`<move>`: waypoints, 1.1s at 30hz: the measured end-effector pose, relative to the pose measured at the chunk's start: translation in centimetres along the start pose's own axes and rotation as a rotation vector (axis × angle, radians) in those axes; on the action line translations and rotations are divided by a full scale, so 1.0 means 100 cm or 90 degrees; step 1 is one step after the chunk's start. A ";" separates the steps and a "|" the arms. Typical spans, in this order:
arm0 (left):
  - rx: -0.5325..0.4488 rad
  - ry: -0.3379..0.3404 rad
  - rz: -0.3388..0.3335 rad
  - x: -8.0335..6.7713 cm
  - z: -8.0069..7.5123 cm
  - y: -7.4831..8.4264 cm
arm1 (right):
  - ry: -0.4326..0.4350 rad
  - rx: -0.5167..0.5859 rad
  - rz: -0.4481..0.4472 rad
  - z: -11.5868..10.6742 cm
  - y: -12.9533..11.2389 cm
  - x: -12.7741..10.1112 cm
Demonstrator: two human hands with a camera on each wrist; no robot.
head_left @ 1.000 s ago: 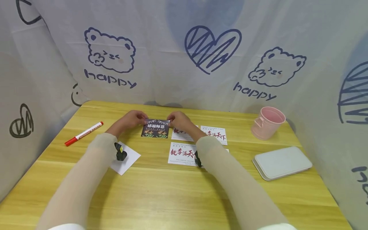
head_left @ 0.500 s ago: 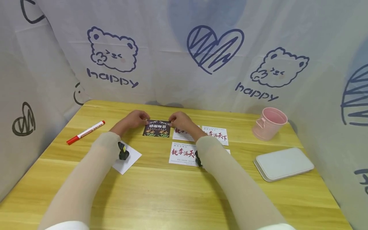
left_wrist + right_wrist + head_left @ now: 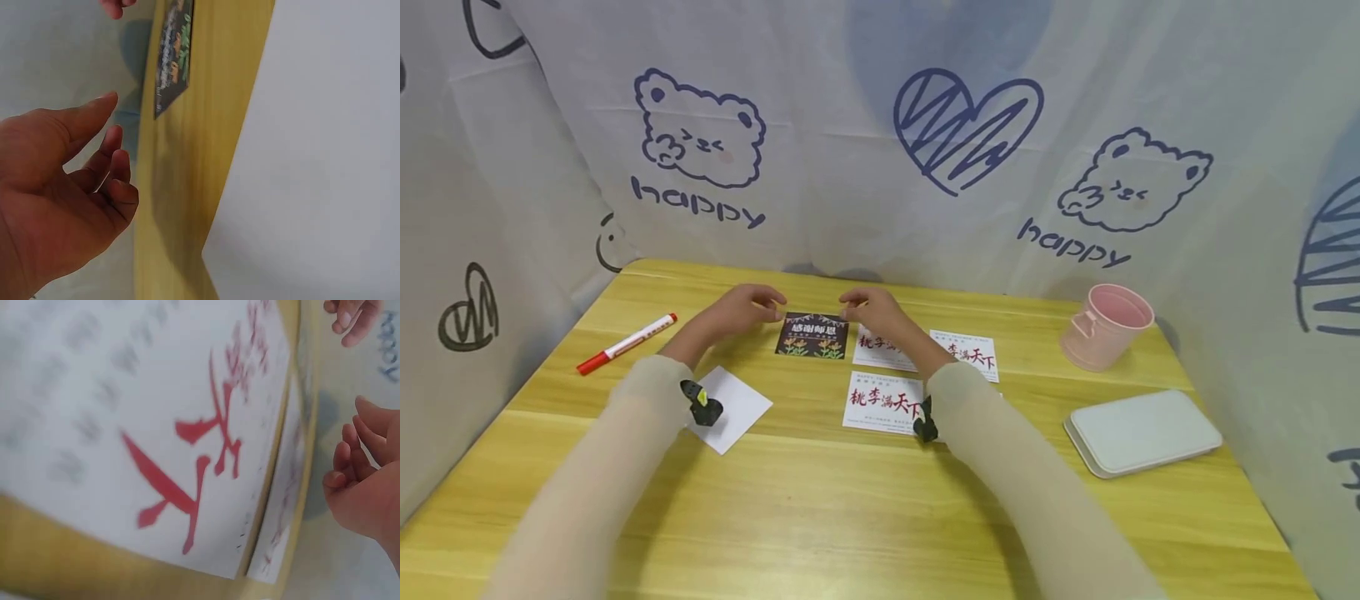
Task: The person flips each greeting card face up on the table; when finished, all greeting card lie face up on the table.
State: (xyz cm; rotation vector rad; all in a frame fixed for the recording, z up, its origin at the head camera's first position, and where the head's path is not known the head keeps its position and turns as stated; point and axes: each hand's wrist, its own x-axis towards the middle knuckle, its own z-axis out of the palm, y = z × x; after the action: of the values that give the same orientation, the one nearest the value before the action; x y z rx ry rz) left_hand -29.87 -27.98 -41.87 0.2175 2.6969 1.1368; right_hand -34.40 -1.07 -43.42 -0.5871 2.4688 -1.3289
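A dark card with white lettering and orange flowers lies flat near the back of the table. Just off its left back corner is my left hand, fingers loosely bent and holding nothing. The left wrist view shows a gap between that hand and the card. My right hand hovers by the card's right back corner, its fingers relaxed. In the right wrist view nothing sits between that hand's fingers. White cards with red characters lie to the right, partly covered by my right forearm.
A blank white card lies askew beneath my left wrist. The red-and-white marker is at the left. On the right stand a pink cup and a white flat case. A printed curtain hangs behind the table.
Both hands have let go of the dark card, which was held with its back edge raised and now lies flat. The fingers have drawn slightly away from its corners.
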 end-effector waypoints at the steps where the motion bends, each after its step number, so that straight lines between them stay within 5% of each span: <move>1: -0.007 0.001 0.004 -0.006 -0.002 0.001 | -0.003 0.015 -0.007 0.000 -0.002 -0.003; 8: -0.006 0.017 0.018 -0.057 -0.010 0.004 | -0.051 0.078 -0.043 0.016 -0.026 -0.039; 15: 0.047 0.017 -0.005 -0.101 -0.019 -0.010 | -0.096 0.081 -0.057 0.060 -0.042 -0.074; 22: 0.055 -0.018 0.015 -0.111 -0.019 -0.041 | -0.107 0.041 -0.022 0.099 -0.046 -0.087; 27: 0.050 -0.041 0.025 -0.112 -0.018 -0.057 | -0.074 -0.079 -0.014 0.115 -0.052 -0.087; 33: 0.064 -0.053 0.021 -0.111 -0.019 -0.057 | -0.035 -0.214 0.003 0.126 -0.058 -0.088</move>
State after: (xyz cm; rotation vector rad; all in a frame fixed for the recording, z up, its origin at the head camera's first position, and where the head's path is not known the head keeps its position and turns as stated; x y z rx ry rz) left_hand -19.89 -35.67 -43.21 0.3176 2.6889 0.9794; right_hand -20.02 -8.95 -44.95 -0.6805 2.6630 -0.8865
